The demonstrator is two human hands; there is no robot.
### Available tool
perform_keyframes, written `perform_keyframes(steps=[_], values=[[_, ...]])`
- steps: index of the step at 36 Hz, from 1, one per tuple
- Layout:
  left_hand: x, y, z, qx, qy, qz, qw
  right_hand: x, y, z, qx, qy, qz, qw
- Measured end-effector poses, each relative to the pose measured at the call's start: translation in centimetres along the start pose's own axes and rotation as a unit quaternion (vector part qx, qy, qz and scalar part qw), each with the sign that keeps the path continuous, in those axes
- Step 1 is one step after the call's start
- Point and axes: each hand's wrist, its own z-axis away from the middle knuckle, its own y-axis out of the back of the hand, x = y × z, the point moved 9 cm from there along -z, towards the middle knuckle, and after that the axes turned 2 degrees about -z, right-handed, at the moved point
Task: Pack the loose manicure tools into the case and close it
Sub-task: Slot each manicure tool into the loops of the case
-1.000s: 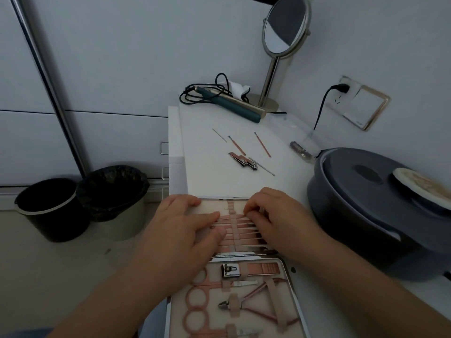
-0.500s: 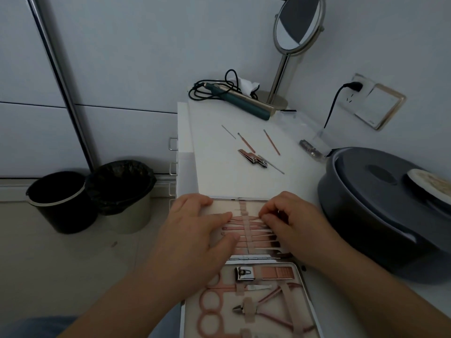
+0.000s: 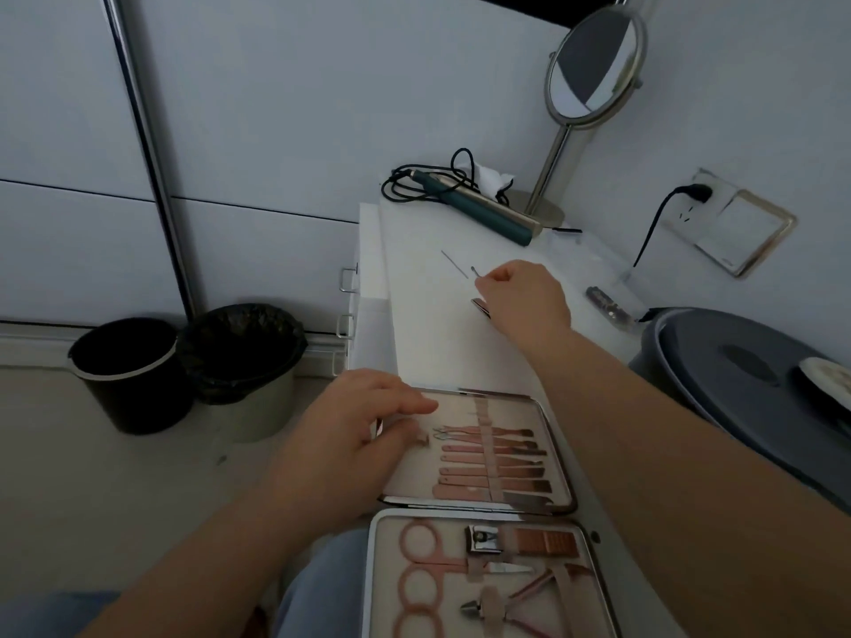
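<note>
Right hand pinches 1 thin loop-tipped tool; lift it level. Left hand, fingers spread, rests on open case; steady it for slotting.
</note>
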Motion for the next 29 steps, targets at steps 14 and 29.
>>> perform_keyframes(steps=[14, 29], values=[[-1.7, -0.1, 0.6, 0.015, -0.015, 0.130, 0.991, 2.4, -2.2, -5.7, -0.023, -0.057, 0.183, 0.981], [-0.8, 0.0, 0.7, 0.011, -0.034, 0.056, 0.998, -0.8, -0.4, -2.4, 0.031, -0.048, -0.047, 0.997]])
